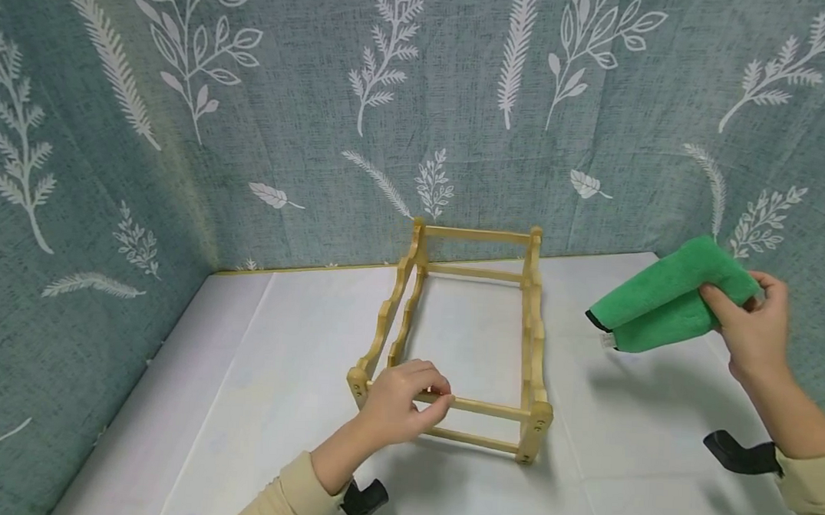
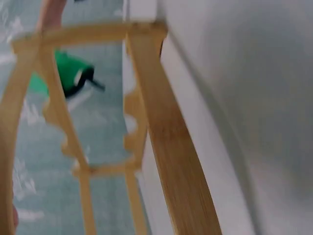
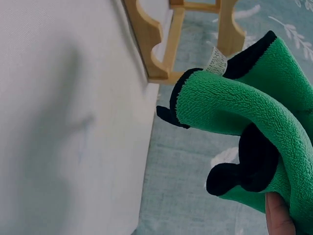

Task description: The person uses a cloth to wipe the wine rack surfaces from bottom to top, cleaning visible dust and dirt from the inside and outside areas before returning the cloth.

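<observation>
The left hand (image 1: 406, 403) grips the sturdy-looking front rail (image 1: 490, 408) of a wavy-sided golden wooden rack (image 1: 537, 332) on the white worktop (image 1: 291, 352) as the right hand (image 1: 762, 326) pinches one end of a likely light, limp, black-edged fleecy green cloth (image 1: 663, 288) aloft.

Grey-green fabric (image 1: 307, 130) covers the walls behind and at the left, printed with white leaf sprigs (image 1: 517, 55); slight wrinkling noted. White table (image 1: 291, 344) below shows a faint crease (image 1: 216, 399) and a yellowish back edge (image 1: 308, 267). Shadows are soft.
</observation>
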`<action>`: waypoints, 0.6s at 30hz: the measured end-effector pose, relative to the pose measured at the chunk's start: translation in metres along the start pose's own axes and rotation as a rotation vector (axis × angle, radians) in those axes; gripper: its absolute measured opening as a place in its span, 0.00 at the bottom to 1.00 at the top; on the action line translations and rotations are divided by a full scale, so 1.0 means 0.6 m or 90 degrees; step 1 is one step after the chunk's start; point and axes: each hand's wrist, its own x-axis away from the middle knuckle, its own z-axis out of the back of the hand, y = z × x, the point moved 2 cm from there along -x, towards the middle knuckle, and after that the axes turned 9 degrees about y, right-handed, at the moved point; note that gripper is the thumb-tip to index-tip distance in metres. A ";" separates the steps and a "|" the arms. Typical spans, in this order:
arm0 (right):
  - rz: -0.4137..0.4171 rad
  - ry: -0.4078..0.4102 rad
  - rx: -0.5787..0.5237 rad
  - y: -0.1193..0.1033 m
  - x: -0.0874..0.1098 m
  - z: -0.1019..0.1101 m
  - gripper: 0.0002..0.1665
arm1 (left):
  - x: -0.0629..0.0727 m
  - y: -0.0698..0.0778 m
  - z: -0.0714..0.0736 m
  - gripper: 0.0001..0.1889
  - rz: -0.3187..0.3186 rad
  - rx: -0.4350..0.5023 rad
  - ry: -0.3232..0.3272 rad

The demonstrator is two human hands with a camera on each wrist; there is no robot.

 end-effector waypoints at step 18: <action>-0.051 0.024 0.014 -0.109 0.083 -0.041 0.33 | -0.024 -0.170 0.082 0.16 0.024 0.361 -0.068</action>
